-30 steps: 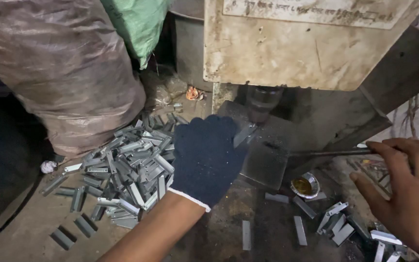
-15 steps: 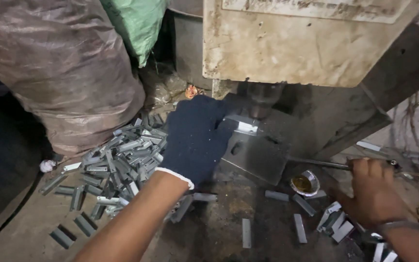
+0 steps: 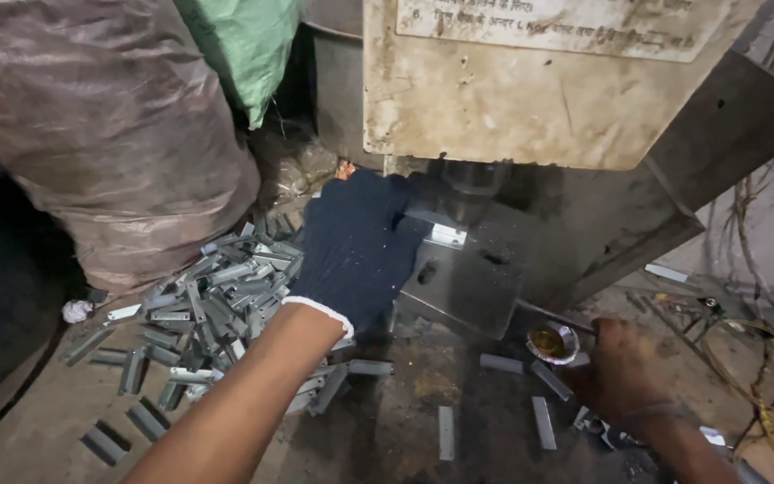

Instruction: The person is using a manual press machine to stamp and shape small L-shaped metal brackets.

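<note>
The gloved left hand (image 3: 356, 251) is reaching toward the press (image 3: 530, 81), fingers curled at the die block (image 3: 463, 287), its fingertips touching a small bright strip (image 3: 448, 236) lying under the ram; whether it is gripping the strip cannot be told. At 9 o'clock of that hand, a pile of metal strips (image 3: 208, 305) is lying on the table (image 3: 396, 430). The bare right hand (image 3: 620, 372) is resting knuckles up, loosely closed, at 4 o'clock of the block, beside a small oil cup (image 3: 550, 343), over scattered strips; what it is holding cannot be told
</note>
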